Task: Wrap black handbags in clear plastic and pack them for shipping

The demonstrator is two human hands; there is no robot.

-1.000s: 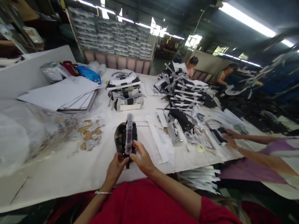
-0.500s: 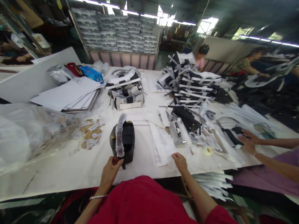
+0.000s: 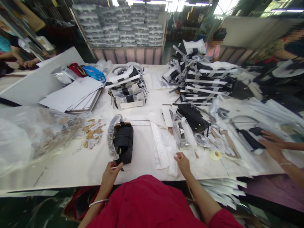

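A black bag (image 3: 125,139) stands on the white-covered table, its handle (image 3: 110,137) wrapped in clear plastic and leaning to the left. My left hand (image 3: 111,172) is closed on the near end of the bag, by a small black strap. To the right, my right hand (image 3: 182,161) pinches the edge of a thin white sheet (image 3: 173,158), beside other white paper strips (image 3: 159,145). Beyond it lies a grey-white wrapped piece (image 3: 181,134) with metal parts, next to another black bag (image 3: 192,117).
Stacked wrapped bags (image 3: 129,90) and a taller stack (image 3: 206,84) stand at the back. Tags (image 3: 92,133), plastic film (image 3: 47,136) and cardboard sheets (image 3: 71,95) lie left. A tape roll (image 3: 215,155) and a co-worker's hands (image 3: 273,145) are at the right.
The bag's wrapped handle has swung to the left, and the bag has turned a little, showing more of its black top. The white sheet at my right hand shows more clearly. The view has shifted.
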